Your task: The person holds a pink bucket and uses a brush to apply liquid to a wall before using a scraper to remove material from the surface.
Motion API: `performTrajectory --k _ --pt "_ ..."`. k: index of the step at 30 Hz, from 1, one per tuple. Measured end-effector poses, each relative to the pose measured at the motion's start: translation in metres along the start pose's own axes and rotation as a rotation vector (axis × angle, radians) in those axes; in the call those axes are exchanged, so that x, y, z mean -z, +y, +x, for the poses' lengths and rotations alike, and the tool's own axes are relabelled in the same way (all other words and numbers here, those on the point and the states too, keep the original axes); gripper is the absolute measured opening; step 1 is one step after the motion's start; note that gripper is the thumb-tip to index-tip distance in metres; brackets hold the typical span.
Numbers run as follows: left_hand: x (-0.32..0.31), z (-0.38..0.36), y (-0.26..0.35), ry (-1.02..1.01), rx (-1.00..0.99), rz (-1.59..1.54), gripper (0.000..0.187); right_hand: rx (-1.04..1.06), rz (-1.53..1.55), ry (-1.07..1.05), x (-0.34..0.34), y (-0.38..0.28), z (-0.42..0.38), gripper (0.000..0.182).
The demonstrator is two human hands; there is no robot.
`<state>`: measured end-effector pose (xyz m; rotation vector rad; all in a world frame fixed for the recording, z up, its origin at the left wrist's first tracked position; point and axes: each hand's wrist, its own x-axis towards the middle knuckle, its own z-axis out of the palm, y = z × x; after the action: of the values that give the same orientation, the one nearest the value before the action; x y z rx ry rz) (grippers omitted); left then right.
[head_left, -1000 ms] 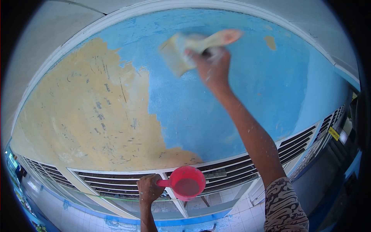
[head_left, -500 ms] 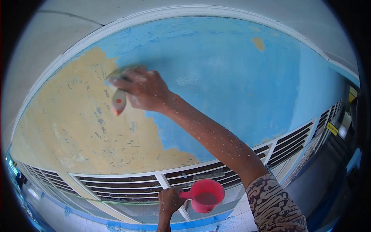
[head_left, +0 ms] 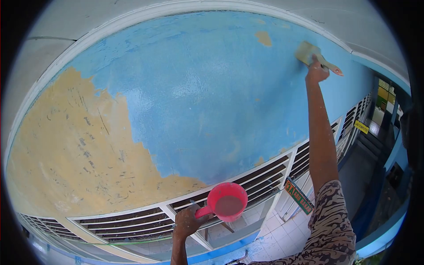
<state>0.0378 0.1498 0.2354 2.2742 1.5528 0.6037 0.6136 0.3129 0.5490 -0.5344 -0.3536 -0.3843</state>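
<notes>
My right hand [head_left: 318, 72] is closed round the handle of a wide paintbrush [head_left: 308, 53], arm stretched up to the upper right of the wall. The bristles lie against the blue wall [head_left: 212, 101]. Low in the middle, my left hand [head_left: 188, 221] grips the handle of a pink dipper [head_left: 227, 202], which is held upright with a greyish liquid in it. On the left the wall shows a tan, scuffed area [head_left: 66, 145] with a ragged edge against the blue. A small tan patch [head_left: 263, 39] stands out near the top.
White slatted vents [head_left: 128, 223] run under the wall, with a cream frame between them. A green sign [head_left: 299, 195] hangs below the vents at right, and a yellow sign [head_left: 361, 126] farther along a walkway. White moulding [head_left: 207, 5] edges the ceiling.
My right hand has swept the paintbrush from the tan-blue border on the left to the upper right. The view has turned right, and the dipper remains in my left hand.
</notes>
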Motion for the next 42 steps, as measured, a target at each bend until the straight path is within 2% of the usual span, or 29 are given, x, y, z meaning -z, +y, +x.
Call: performTrajectory --k 1,2,4,5,6,8,9,11,12,14,15,17,20,21,23,26,27,28,30,32,34,35,36,37,38,39,40,41,42 --pt "0.0 0.0 -0.002 -0.008 -0.032 0.017 0.058 0.118 -0.311 0.154 0.012 0.014 0.015 0.034" --pt "-0.001 0.001 -0.003 -0.016 -0.065 0.035 0.057 0.122 -0.318 0.156 0.018 0.01 0.015 0.034" --pt "-0.002 0.006 0.0 -0.079 -0.058 0.034 0.055 0.218 -0.689 0.202 0.034 0.0 0.006 0.034" --pt "-0.003 0.008 0.002 -0.133 -0.049 0.033 0.053 0.339 -0.713 0.188 0.03 0.006 -0.009 0.031" --pt "-0.006 0.011 0.005 -0.145 -0.06 0.037 0.053 0.636 -0.669 0.104 0.026 0.008 -0.033 0.033" --pt "-0.014 0.019 0.013 -0.254 -0.016 -0.148 0.055 0.698 -0.45 -0.184 0.012 -0.032 -0.117 0.031" --pt "-0.022 0.024 0.014 -0.27 -0.031 -0.144 0.055 0.878 -0.355 -0.283 0.007 -0.054 -0.154 0.032" --pt "-0.046 0.038 0.012 -0.287 -0.146 -0.146 0.058 1.078 -0.01 -0.531 0.007 -0.082 -0.213 0.044" --pt "-0.055 0.044 0.016 -0.303 -0.159 -0.145 0.058 1.012 0.025 -0.752 0.017 -0.105 -0.239 0.049" --pt "-0.072 0.053 0.024 -0.205 -0.242 -0.126 0.059 0.947 0.142 -1.225 0.027 -0.153 -0.25 0.047" --pt "-0.078 0.056 0.028 -0.215 -0.253 -0.124 0.059 0.949 0.127 -1.221 0.023 -0.159 -0.243 0.047" --pt "-0.089 0.059 0.031 -0.225 -0.191 -0.15 0.056 0.476 0.281 -1.249 0.005 -0.159 -0.225 0.03" --pt "-0.099 0.053 0.031 -0.285 -0.156 -0.229 0.055 -0.03 0.147 -0.981 -0.018 -0.107 -0.138 0.041" --pt "-0.09 0.045 0.041 -0.329 -0.063 -0.222 0.055 -0.213 0.222 -0.782 -0.015 -0.086 -0.107 0.04" --pt "-0.098 0.04 0.035 -0.313 -0.034 -0.252 0.054 -0.282 0.431 -0.389 0.014 -0.034 -0.053 0.037" --pt "-0.124 0.026 0.004 -0.297 0.017 -0.298 0.051 -0.437 0.439 0.082 0.108 0.081 -0.01 0.035" --pt "-0.13 0.023 -0.004 -0.322 0.029 -0.268 0.049 -0.571 0.418 0.226 0.149 0.108 -0.014 0.04" --pt "-0.134 0.021 -0.008 -0.343 0.039 -0.244 0.046 -0.616 0.379 0.275 0.191 0.131 -0.025 0.044" --pt "-0.128 0.019 0.0 -0.444 0.127 -0.387 0.047 -0.728 0.142 0.543 0.244 0.13 -0.055 0.042" --pt "-0.137 0.019 -0.005 -0.502 0.234 -0.495 0.05 -0.722 0.101 0.529 0.279 0.136 -0.062 0.041" --pt "-0.143 0.022 -0.007 -0.504 0.229 -0.53 0.054 -0.705 -0.337 0.413 0.283 0.113 -0.063 0.06" --pt "-0.146 0.024 -0.007 -0.498 0.212 -0.538 0.053 -0.644 -0.773 0.323 0.271 0.106 -0.052 0.061" --pt "-0.146 0.025 -0.006 -0.491 0.196 -0.546 0.053 -0.428 -0.904 0.211 0.256 0.114 -0.041 0.043" --pt "-0.145 0.026 -0.001 -0.513 0.198 -0.567 0.053 -0.162 -0.426 0.155 0.236 0.137 -0.034 0.044" --pt "-0.149 0.026 -0.001 -0.512 0.209 -0.571 0.053 0.013 -0.928 0.162 0.192 0.107 -0.038 0.041" --pt "-0.156 0.028 -0.002 -0.495 0.187 -0.57 0.052 0.465 -0.899 0.085 0.165 0.104 -0.045 0.033" --pt "-0.159 0.028 -0.001 -0.479 0.162 -0.567 0.052 0.66 -0.49 -0.096 0.124 0.033 -0.084 0.026" --pt "-0.158 0.029 0.003 -0.507 0.178 -0.551 0.051 0.516 -0.167 -0.22 0.093 -0.002 -0.121 0.025" --pt "-0.162 0.029 0.006 -0.509 0.173 -0.551 0.051 0.578 -0.046 -0.336 0.071 -0.015 -0.153 0.021"
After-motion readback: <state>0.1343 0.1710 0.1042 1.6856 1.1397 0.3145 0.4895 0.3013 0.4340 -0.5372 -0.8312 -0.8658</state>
